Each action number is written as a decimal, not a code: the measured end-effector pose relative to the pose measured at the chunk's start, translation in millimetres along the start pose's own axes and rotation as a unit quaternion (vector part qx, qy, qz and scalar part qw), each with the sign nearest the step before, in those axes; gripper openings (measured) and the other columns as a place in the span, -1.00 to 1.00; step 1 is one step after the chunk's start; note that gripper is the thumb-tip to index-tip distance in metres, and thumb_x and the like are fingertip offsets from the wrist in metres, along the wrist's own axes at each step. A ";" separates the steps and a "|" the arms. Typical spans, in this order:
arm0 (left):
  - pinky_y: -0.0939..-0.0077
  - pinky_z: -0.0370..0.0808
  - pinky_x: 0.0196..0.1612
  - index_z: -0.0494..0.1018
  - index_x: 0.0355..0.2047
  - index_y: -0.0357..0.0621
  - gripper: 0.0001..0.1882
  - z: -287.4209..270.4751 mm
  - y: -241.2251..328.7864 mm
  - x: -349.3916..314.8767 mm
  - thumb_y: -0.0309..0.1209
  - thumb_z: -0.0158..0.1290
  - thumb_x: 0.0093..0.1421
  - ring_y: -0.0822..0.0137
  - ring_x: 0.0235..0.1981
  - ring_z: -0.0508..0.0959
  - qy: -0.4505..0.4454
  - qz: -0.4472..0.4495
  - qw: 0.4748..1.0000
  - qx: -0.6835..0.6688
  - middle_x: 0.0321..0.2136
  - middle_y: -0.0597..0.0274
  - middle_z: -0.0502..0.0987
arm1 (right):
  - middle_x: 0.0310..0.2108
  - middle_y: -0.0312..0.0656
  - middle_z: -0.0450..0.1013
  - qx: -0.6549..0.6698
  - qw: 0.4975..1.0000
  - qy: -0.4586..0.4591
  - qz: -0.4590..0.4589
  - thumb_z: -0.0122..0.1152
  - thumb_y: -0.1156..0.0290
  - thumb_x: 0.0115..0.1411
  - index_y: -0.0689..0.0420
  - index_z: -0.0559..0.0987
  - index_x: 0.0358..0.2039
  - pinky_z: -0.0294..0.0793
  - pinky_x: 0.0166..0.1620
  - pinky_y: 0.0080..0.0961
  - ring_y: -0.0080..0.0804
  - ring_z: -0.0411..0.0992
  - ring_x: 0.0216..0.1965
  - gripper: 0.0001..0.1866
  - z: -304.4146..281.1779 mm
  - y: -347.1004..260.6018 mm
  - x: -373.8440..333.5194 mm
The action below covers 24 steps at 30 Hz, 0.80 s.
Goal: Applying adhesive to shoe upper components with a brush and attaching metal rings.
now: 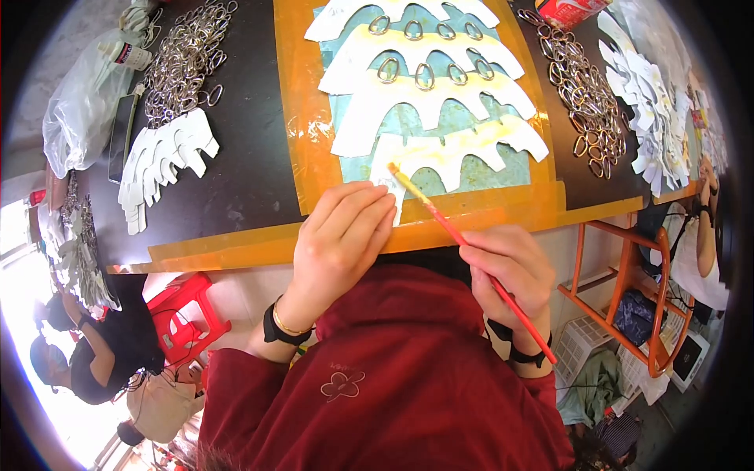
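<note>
Between the fingers of my right hand point(510, 271) is a thin red paintbrush point(448, 226), its yellow-stained tip resting on the nearest white scalloped piece point(448, 157). Yellowish smears run along that piece's upper edge. My left hand point(345, 235) lies at the piece's lower left end, fingers together and pressing down on it. Farther up, more white scalloped pieces point(385, 102) lie in overlapping rows on a blue-green sheet point(503, 169). Metal rings point(425, 76) sit along the upper edges of two of these rows.
Piles of metal rings lie left point(177, 63) and right point(581, 94) on the dark table point(243, 157). Stacked white pieces point(165, 161) are at left, more at far right. Orange tape point(220, 250) edges the table. A red stool point(188, 314), an orange chair point(620, 290) and other people are nearby.
</note>
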<state>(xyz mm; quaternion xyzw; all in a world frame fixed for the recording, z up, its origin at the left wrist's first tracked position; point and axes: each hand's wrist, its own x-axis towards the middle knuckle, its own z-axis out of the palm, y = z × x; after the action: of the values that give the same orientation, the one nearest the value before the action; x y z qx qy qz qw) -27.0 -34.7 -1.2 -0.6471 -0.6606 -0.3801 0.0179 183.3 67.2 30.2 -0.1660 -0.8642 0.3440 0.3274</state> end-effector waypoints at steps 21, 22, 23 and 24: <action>0.36 0.58 -0.19 0.58 -0.30 -0.28 -0.77 2.5 0.4 -0.1 -0.62 0.27 -0.02 0.15 -0.22 0.59 0.008 -0.001 1.000 0.010 -0.29 0.16 0.59 | -0.27 -0.04 0.59 -0.008 0.999 0.021 0.038 0.23 0.73 -0.05 0.26 0.65 -0.31 0.53 -0.25 -0.38 -0.16 0.55 -0.32 -0.75 -13.8 -1.8 -1.2; 0.36 0.58 -0.19 0.58 -0.30 -0.28 -0.77 2.1 0.3 -0.7 -0.62 0.27 -0.02 0.15 -0.22 0.59 0.009 -0.001 1.000 0.010 -0.29 0.16 0.59 | -0.27 -0.04 0.59 -0.008 0.999 0.021 0.037 0.23 0.73 -0.05 0.26 0.65 -0.31 0.53 -0.25 -0.38 -0.16 0.55 -0.32 -0.75 -18.6 -2.5 -1.5; 0.36 0.58 -0.19 0.58 -0.30 -0.28 -0.77 1.8 0.1 -1.3 -0.62 0.27 -0.02 0.15 -0.22 0.59 0.009 -0.001 1.000 0.012 -0.29 0.16 0.59 | -0.28 -0.04 0.59 -0.010 0.998 0.048 0.045 0.22 0.73 -0.05 0.26 0.64 -0.31 0.53 -0.24 -0.38 -0.16 0.56 -0.32 -0.75 -24.4 -2.5 -2.1; 0.36 0.57 -0.19 0.58 -0.30 -0.28 -0.77 1.9 0.1 -1.3 -0.62 0.27 -0.02 0.15 -0.22 0.59 0.010 -0.001 1.000 0.013 -0.29 0.16 0.59 | -0.28 -0.03 0.59 -0.012 0.996 0.075 0.054 0.22 0.73 -0.05 0.26 0.64 -0.31 0.53 -0.24 -0.37 -0.15 0.56 -0.32 -0.76 -29.8 -1.8 -3.5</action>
<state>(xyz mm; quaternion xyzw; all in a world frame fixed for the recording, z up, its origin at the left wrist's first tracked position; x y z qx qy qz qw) -25.7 -34.8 -3.2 -0.6420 -0.6661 -0.3784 0.0322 206.1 78.6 46.2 -0.2419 -0.8311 0.3368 0.3706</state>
